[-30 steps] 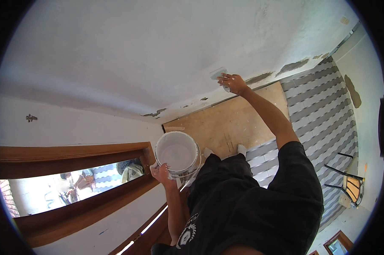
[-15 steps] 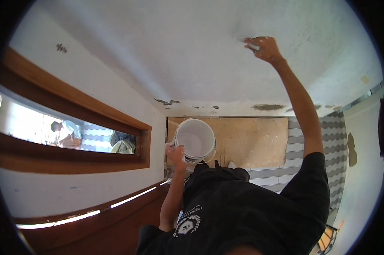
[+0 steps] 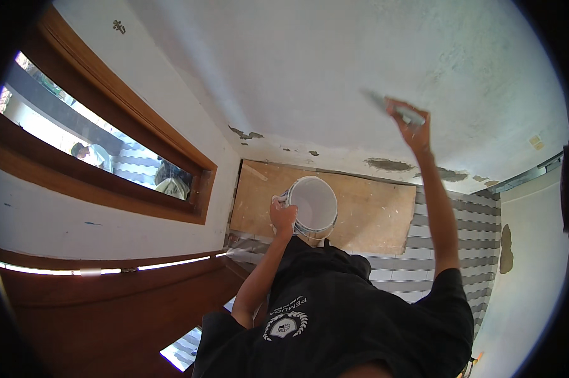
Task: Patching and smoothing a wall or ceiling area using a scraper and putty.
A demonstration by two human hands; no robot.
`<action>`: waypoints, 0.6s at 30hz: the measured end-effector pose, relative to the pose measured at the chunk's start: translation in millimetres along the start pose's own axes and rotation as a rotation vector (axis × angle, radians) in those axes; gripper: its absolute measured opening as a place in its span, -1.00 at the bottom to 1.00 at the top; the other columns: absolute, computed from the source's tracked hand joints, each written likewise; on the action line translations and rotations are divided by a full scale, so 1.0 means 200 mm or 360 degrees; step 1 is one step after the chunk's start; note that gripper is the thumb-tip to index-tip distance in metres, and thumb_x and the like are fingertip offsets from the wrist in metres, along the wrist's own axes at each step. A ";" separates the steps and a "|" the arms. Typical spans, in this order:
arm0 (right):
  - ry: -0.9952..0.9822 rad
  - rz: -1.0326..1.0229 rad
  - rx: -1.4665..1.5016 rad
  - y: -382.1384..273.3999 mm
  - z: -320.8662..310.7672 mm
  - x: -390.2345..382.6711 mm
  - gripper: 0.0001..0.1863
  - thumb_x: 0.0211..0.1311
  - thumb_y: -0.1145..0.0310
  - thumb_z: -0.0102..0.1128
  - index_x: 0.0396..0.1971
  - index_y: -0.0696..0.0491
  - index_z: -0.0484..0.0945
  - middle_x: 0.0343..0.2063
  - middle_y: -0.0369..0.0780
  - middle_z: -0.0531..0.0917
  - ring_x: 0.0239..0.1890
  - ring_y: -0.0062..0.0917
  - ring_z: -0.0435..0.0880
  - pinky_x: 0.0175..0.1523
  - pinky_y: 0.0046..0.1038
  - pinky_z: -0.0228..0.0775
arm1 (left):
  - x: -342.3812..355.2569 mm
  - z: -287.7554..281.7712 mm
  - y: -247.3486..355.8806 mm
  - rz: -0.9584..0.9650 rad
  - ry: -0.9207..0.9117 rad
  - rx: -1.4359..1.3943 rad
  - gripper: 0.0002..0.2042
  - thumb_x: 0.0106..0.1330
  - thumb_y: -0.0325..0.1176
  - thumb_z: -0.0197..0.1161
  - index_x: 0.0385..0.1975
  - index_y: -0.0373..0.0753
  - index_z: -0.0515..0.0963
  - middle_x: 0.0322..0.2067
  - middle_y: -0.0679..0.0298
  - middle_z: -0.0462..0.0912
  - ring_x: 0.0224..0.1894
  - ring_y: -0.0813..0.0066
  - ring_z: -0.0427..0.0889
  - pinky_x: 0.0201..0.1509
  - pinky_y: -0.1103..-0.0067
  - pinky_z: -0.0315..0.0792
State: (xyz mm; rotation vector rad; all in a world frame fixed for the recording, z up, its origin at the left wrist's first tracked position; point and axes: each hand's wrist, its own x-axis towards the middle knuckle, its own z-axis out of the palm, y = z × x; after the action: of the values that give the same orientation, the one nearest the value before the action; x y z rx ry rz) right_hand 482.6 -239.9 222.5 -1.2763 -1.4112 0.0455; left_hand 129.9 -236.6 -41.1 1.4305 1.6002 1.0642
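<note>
My left hand [image 3: 283,214] grips a white plastic bucket [image 3: 316,203] by its near-left rim; the bucket has a pale, smeared inside and a wire handle hanging below it. Up and to the right, my right hand [image 3: 414,129] is closed on a flat scraper [image 3: 409,115], whose blade is smeared by motion and lies over the pale plastered wall [image 3: 278,75]. I cannot tell whether the blade touches it. Dark flaked patches [image 3: 385,164] run along the bottom of that wall.
A plywood board [image 3: 379,220] lies along the wall's foot over striped tiles [image 3: 454,233]. At left are a wooden window frame [image 3: 108,132], with a person [image 3: 95,156] visible through it, and a brown wooden door [image 3: 108,315]. Another patched wall [image 3: 524,277] stands at the right.
My right hand rose from near the flaked patches, then moved down and right in the picture. The bucket in my left hand has shifted rightward. The camera's view has swung round.
</note>
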 end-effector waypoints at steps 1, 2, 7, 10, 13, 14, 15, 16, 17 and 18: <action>-0.0030 0.0181 0.0124 0.03 0.02 -0.14 -0.84 0.11 0.57 0.30 -0.27 0.22 0.66 -0.38 -0.29 0.70 -0.33 -0.72 0.59 -0.20 -0.56 0.49 | -0.04 0.00 0.02 -0.0007 -0.0008 0.0004 -0.67 -0.27 -0.44 0.24 -0.42 -0.35 0.42 -0.52 0.05 0.55 -0.41 0.10 0.59 -0.30 0.38 0.45; -0.0047 0.0370 0.0240 0.06 0.03 -0.30 -0.86 0.12 0.56 0.30 -0.30 0.22 0.66 -0.42 -0.33 0.68 -0.36 -0.72 0.58 -0.23 -0.57 0.48 | -0.08 0.00 0.07 0.0003 -0.0019 0.0063 -0.67 -0.27 -0.40 0.24 -0.42 -0.35 0.42 -0.50 0.02 0.55 -0.37 0.02 0.58 -0.26 0.34 0.44; 0.0025 0.1166 0.0686 0.09 0.16 -0.93 -0.85 0.16 0.40 0.31 -0.37 0.18 0.65 -0.51 -0.29 0.66 -0.49 -0.66 0.60 -0.36 -0.60 0.46 | -0.18 0.07 -0.08 0.0051 -0.0060 0.0102 -0.68 -0.26 -0.38 0.24 -0.44 -0.34 0.41 -0.49 0.01 0.54 -0.36 -0.03 0.56 -0.24 0.33 0.43; 0.0100 0.1559 0.0953 0.06 0.18 -1.19 -0.77 0.17 0.31 0.30 -0.30 0.16 0.62 -0.48 -0.23 0.68 -0.51 -0.59 0.65 -0.38 -0.58 0.48 | -0.21 0.11 -0.10 0.0068 -0.0119 -0.0106 -0.68 -0.28 -0.41 0.24 -0.45 -0.33 0.41 -0.51 0.05 0.53 -0.40 0.07 0.55 -0.27 0.38 0.43; 0.0306 0.1892 0.1019 0.03 0.20 -1.40 -0.73 0.19 0.23 0.28 -0.26 0.12 0.58 -0.44 -0.25 0.67 -0.50 -0.57 0.65 -0.36 -0.57 0.52 | -0.26 0.13 -0.02 0.0040 -0.0192 0.0030 -0.67 -0.33 -0.46 0.28 -0.46 -0.36 0.42 -0.50 0.12 0.54 -0.42 0.26 0.56 -0.31 0.45 0.43; 0.0342 0.1892 0.1016 0.02 0.20 -1.45 -0.73 0.19 0.23 0.28 -0.26 0.12 0.58 -0.44 -0.25 0.67 -0.50 -0.57 0.65 -0.36 -0.57 0.52 | -0.28 0.14 0.01 0.0074 -0.0229 0.0031 -0.67 -0.33 -0.46 0.28 -0.46 -0.35 0.42 -0.50 0.13 0.54 -0.42 0.28 0.55 -0.31 0.45 0.43; 0.0389 0.1946 0.1085 0.03 0.20 -1.50 -0.73 0.20 0.24 0.27 -0.23 0.12 0.55 -0.42 -0.24 0.66 -0.47 -0.55 0.66 -0.32 -0.55 0.54 | -0.29 0.15 0.01 0.0105 -0.0257 0.0034 -0.66 -0.34 -0.45 0.29 -0.46 -0.35 0.41 -0.50 0.14 0.53 -0.42 0.29 0.55 -0.31 0.46 0.43; 0.0437 0.2000 0.1156 0.03 0.20 -1.55 -0.72 0.20 0.25 0.26 -0.21 0.11 0.53 -0.40 -0.22 0.66 -0.43 -0.54 0.67 -0.28 -0.52 0.56 | -0.30 0.17 0.02 0.0117 -0.0277 0.0038 -0.66 -0.34 -0.45 0.29 -0.46 -0.35 0.41 -0.50 0.14 0.53 -0.42 0.29 0.55 -0.31 0.46 0.43; 0.0491 0.2010 0.1193 0.04 0.19 -1.60 -0.73 0.21 0.27 0.26 -0.20 0.11 0.53 -0.36 -0.19 0.66 -0.38 -0.49 0.67 -0.22 -0.49 0.57 | -0.31 0.20 0.03 0.0164 -0.0264 0.0031 -0.68 -0.33 -0.44 0.27 -0.47 -0.34 0.41 -0.51 0.11 0.53 -0.43 0.22 0.55 -0.31 0.43 0.42; 0.0506 0.2013 0.1197 0.06 0.19 -1.63 -0.73 0.21 0.27 0.26 -0.20 0.11 0.53 -0.36 -0.19 0.66 -0.38 -0.49 0.67 -0.22 -0.49 0.57 | -0.32 0.22 0.02 0.0204 -0.0243 0.0025 -0.69 -0.32 -0.42 0.25 -0.49 -0.32 0.41 -0.52 0.09 0.53 -0.44 0.15 0.55 -0.30 0.41 0.42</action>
State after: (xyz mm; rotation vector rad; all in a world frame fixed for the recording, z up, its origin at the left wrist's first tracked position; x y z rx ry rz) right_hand 373.4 -434.6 -19.7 -1.2316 -0.0820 1.0636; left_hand 179.8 -295.3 -55.2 1.6032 1.4277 0.9902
